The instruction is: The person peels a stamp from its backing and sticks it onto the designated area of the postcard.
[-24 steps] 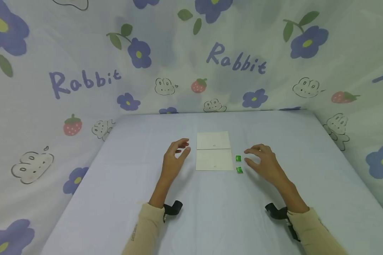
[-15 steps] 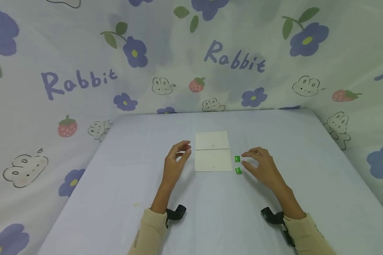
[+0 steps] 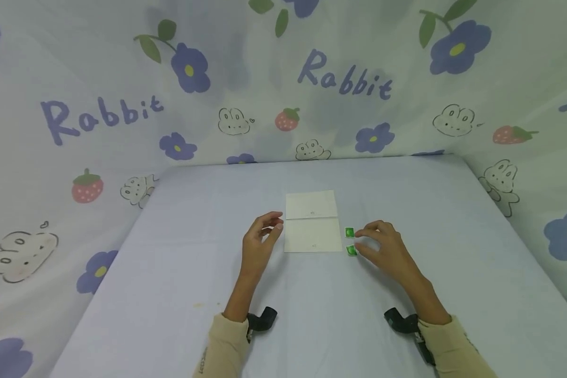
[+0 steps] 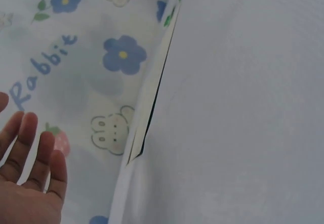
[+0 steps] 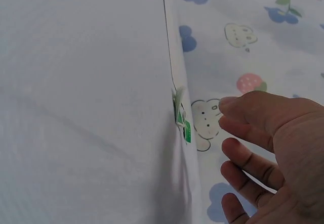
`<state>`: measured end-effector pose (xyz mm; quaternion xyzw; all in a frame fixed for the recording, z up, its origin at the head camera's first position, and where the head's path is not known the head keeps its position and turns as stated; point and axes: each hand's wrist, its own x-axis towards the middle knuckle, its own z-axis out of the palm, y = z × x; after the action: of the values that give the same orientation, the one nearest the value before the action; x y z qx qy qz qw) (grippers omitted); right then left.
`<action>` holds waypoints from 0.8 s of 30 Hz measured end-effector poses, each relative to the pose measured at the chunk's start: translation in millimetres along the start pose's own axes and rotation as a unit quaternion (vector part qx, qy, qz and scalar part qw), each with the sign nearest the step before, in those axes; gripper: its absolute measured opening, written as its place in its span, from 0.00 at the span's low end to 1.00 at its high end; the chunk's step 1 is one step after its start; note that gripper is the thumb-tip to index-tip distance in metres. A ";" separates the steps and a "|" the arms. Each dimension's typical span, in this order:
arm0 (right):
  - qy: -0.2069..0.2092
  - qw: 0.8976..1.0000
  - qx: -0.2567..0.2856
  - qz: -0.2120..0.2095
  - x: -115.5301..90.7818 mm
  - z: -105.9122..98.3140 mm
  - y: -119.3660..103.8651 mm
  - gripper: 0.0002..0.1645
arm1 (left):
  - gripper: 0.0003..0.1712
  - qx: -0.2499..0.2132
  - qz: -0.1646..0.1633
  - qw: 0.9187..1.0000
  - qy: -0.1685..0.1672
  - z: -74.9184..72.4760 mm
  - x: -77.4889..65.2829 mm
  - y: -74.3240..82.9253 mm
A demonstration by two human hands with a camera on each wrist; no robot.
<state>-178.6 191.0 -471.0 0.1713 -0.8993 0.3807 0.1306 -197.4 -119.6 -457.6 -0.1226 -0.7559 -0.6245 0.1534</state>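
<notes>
Toward the far edge of the tabletop (image 3: 170, 273) lie one cream card (image 3: 312, 232) and, by its right edge, two green squares (image 3: 349, 232). Both hands are empty: the right hand (image 3: 385, 245), narrowly parted, beside the squares; the left hand (image 3: 259, 244), loosely curved, beside the card.

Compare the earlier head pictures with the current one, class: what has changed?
The right hand moved leftward, closer to the two green squares; the left hand edged rightward, closer to the white paper. Nothing was taken hold of or let go. The squares and paper stayed in place.
</notes>
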 end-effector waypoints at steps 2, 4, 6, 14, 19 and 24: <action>-0.002 1.000 0.001 -0.009 -0.3 1.3 1.1 0.14 | 0.14 0.000 0.015 1.000 0.001 0.8 -0.4 -0.5; -0.005 1.000 0.002 -0.017 -0.9 2.6 2.2 0.15 | 0.14 0.002 0.025 1.000 0.003 1.6 -0.8 -0.6; -0.008 0.999 0.001 -0.033 -1.1 5.0 3.8 0.15 | 0.13 0.000 0.027 1.000 0.004 2.2 -1.6 -1.3; -0.032 0.998 -0.020 -0.046 -1.6 11.0 8.0 0.20 | 0.11 0.028 0.016 0.999 0.000 4.9 -7.6 38.9; -0.044 0.998 -0.019 -0.039 -4.6 13.9 11.7 0.19 | 0.11 0.033 0.018 0.999 -0.002 5.3 -9.4 40.7; -0.032 0.998 -0.022 -0.050 -4.5 15.3 14.9 0.19 | 0.10 0.032 0.025 0.999 -0.006 6.1 -9.5 35.8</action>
<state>-182.2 190.6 -492.5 0.2249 -0.9016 0.3482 0.1240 -175.6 -106.8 -429.8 -0.1405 -0.7732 -0.5951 0.1679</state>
